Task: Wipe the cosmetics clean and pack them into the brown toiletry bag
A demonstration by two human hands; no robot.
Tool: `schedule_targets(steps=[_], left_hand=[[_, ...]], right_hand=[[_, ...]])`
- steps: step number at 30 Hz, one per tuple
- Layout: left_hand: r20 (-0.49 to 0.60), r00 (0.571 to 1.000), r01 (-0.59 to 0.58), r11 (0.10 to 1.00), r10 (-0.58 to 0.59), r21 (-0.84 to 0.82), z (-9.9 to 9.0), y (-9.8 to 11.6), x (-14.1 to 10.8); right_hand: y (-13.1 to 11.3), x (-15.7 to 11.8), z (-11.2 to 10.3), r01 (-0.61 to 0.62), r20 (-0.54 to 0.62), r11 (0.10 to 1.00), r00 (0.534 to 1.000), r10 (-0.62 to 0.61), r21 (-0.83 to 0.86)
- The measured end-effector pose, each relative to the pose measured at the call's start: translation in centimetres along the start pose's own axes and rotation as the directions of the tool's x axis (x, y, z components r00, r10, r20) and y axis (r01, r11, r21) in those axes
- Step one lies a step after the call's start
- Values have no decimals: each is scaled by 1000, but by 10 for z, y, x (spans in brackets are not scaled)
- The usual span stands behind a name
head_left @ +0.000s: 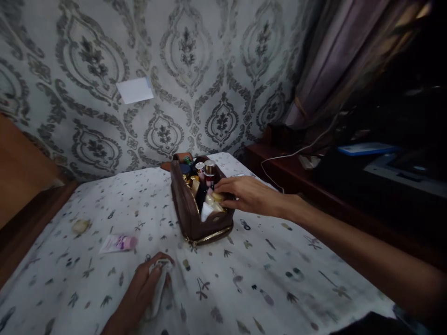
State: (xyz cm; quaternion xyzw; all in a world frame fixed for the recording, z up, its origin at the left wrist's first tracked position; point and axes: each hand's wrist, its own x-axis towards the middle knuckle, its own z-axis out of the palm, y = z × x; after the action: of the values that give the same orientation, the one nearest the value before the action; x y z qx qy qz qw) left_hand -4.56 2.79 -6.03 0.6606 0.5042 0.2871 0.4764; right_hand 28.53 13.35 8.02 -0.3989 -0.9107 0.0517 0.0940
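An unzipped brown toiletry bag (185,218) with a gold zip stands on the patterned white bedsheet. Packed inside are bottles and small packs, among them a bottle with a silvery cap (210,166), a dark blue lid (185,168) and a white piece (206,211). My right hand (244,193) reaches over the bag's right side, fingers and thumb curled around a yellowish item (218,197); its kind is unclear. Closer to me, my left hand (148,279) is closed on a white cloth (159,288). A white and pink tube (118,243) lies left of the bag.
A pale yellowish lump (81,226) rests farther left on the sheet. Along the right runs a dark red wooden ledge (279,172) with a white cable (296,152) across it. An orange-brown panel (24,167) borders the left; patterned wallpaper rises behind.
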Motion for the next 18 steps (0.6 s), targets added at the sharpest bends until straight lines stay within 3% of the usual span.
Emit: schedule_targets(steps=[3,7,11,15,18], left_hand=[[-53,997,-54,998,53,-24,2,9,1],[-55,994,-91,996,91,4,-4,16,1],[-119,986,-115,992,121,58,-15,23,-5],[-249,960,-102,986,132,130,-39,28,-9],[-434,892,-29,976,123,217,-75,24,-7]], right_hand=[[5,-1,6,35,-111,999,993,-31,37],[14,4,12,-24,-259,996,965,46,88],[17,10,14,-77,-437,993,893,110,94],[-1,9,17,-64,-582,995,807,100,81],[-31,3,23,10,-627,990,775,82,142]])
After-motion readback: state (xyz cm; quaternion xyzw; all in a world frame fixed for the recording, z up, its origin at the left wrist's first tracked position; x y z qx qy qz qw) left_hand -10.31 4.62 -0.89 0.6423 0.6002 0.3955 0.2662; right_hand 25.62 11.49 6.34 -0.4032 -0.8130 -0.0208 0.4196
